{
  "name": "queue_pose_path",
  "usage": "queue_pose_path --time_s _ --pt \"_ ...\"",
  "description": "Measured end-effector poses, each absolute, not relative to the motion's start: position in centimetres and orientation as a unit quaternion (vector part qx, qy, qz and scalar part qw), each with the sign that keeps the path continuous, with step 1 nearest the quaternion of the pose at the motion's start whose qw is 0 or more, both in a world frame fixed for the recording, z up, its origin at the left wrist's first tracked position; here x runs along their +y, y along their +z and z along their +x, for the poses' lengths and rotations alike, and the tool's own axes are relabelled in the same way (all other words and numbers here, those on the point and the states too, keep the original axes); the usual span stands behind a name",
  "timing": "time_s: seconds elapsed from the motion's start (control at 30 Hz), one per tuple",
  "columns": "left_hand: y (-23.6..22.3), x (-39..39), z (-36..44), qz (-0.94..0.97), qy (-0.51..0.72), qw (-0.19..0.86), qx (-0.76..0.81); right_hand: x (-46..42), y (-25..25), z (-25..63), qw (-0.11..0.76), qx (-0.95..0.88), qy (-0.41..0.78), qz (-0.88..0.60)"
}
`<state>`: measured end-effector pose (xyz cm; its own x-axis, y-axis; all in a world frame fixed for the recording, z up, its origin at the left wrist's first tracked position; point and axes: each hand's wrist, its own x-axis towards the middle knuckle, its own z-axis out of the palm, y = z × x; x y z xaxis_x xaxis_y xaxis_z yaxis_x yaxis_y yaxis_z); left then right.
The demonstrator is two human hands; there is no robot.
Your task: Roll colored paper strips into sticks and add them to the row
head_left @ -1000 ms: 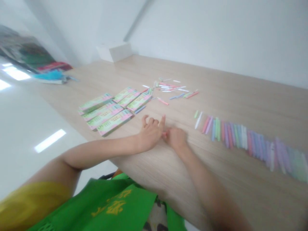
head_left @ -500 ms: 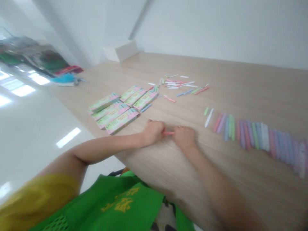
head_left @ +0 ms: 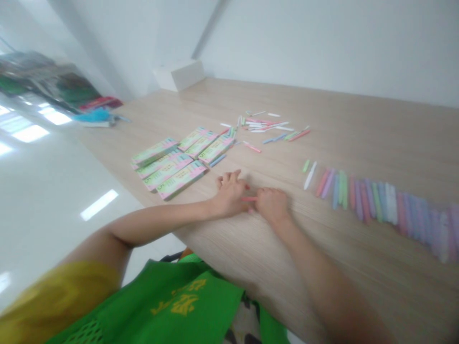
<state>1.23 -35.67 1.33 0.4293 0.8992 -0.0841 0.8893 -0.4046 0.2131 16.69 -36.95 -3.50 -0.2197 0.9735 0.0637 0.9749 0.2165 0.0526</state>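
Observation:
My right hand is closed around a slim red pen-like stick, whose end points left out of the fist. Right beside that end is my left hand, its fingers apart and stretched away over the tabletop. Whether its thumb touches the stick I cannot tell. Small red bits show by the left fingers and just below the stick, too blurred to name. Left of my hands lie several flat green and pink boxes in two groups, with a blue stick beside them.
A long row of pastel sticks runs along the right of the wooden table. Farther back lies a loose pile of thin coloured sticks. A white box stands at the back by the wall, and a blue item lies at the left edge.
My left hand has let go of the red stick and spread its fingers, after gripping it in a fist. My right hand still holds the stick in about the same place.

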Motion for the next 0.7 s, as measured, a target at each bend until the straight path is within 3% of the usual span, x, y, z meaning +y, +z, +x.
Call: queue_pose_path --time_s 0.2,0.47,0.7 --pt "1.7 -35.7 1.5 0.877 -0.084 0.109 0.460 -37.0 -3.4 16.6 0.000 -0.778 -0.042 -0.627" --pt "-0.1 -35.5 1.3 0.831 0.066 0.110 0.541 -36.9 -3.2 16.6 -0.016 -0.767 -0.040 -0.640" --pt "1.3 -35.3 1.0 0.891 -0.056 0.123 0.432 -36.9 -3.4 16.6 0.008 -0.774 -0.038 -0.633"
